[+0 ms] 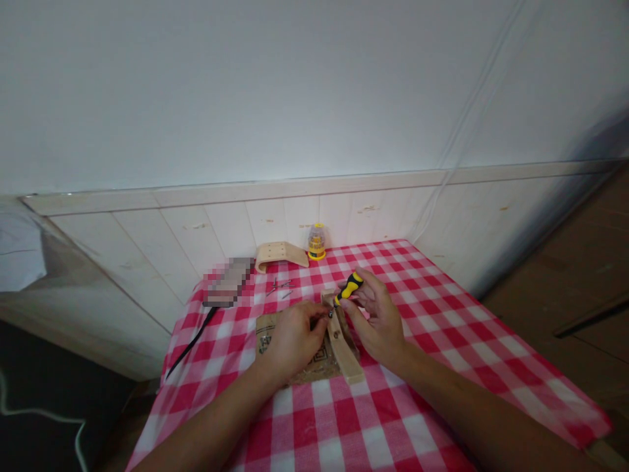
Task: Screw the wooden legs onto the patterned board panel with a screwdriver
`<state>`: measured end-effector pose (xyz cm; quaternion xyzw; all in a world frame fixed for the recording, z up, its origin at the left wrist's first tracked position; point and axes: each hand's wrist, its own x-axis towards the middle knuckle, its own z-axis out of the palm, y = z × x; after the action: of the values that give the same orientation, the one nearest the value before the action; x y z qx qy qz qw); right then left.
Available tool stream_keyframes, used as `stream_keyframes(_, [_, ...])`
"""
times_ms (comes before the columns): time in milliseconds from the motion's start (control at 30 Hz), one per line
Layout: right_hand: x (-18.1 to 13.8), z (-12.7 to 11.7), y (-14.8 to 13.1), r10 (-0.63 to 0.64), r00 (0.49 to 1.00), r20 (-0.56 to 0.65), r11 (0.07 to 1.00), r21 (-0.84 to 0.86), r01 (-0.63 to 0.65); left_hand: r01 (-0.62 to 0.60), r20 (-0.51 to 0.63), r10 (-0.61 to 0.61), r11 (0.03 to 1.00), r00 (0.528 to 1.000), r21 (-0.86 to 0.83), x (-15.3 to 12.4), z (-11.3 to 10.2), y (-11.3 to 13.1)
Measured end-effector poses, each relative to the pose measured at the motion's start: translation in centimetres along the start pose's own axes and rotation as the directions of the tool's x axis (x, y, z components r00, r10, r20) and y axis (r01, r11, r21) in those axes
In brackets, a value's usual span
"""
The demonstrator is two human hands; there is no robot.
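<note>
My right hand (378, 314) is closed around a yellow and black screwdriver (350, 286), which slants down to the left. Its tip meets a small dark metal piece (331, 314) over a curved light wooden piece (345, 355). My left hand (299, 333) pinches thumb and fingers together right beside that tip; what they hold is too small to make out. A round hole (337, 335) shows in the wood nearer to me. Under the wood and my left hand lies a brown printed cardboard sheet (268, 326).
A red and white checked cloth (407, 406) covers the table. Farther back are several loose screws (281, 286), a bent wooden panel (280, 254) with holes, and a yellow-capped clear container (317, 242). A blurred-out flat object (229, 282) with a black cable lies left. A wall stands behind.
</note>
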<state>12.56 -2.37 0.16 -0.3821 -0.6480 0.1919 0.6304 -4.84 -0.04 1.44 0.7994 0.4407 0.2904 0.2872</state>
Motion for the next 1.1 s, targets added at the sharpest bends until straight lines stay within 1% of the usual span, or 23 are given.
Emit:
stream_keyframes(100, [0.02,0.03,0.01,-0.014,1.0,0.011,1.0,-0.008,0.014,-0.033,0.006,0.033,0.999,0.999,0.021,-0.04,-0.2,0.33])
stream_keyframes(267, [0.2,-0.14,0.43,-0.015,0.999,0.036,1.0,-0.017,0.015,-0.019,0.009,0.019,1.0,1.0,0.007,0.0,-0.2,0.32])
stream_keyframes(367, [0.41,-0.27,0.51,0.003,0.997,0.075,0.999,-0.041,0.0,-0.018,0.009,0.018,1.0,1.0,0.007,0.03,-0.18,0.3])
stream_keyframes(467, [0.54,-0.37,0.44,-0.007,0.995,0.101,0.998,-0.058,0.013,-0.016,0.004,0.016,1.0,1.0,0.015,0.02,-0.16,0.29])
stream_keyframes(700, [0.72,-0.48,0.38,-0.011,0.991,0.135,0.999,-0.049,0.018,-0.016,0.018,0.015,0.999,1.0,0.032,-0.04,-0.09,0.07])
stream_keyframes(900, [0.65,-0.52,0.56,-0.021,0.992,0.126,1.0,-0.02,0.024,-0.02,0.029,0.02,1.0,0.999,0.013,-0.05,-0.13,0.06])
stream_keyframes(1100, [0.72,-0.48,0.11,-0.021,0.992,0.123,0.999,-0.036,0.026,-0.029,0.038,0.029,1.0,0.999,0.001,-0.04,-0.19,0.11])
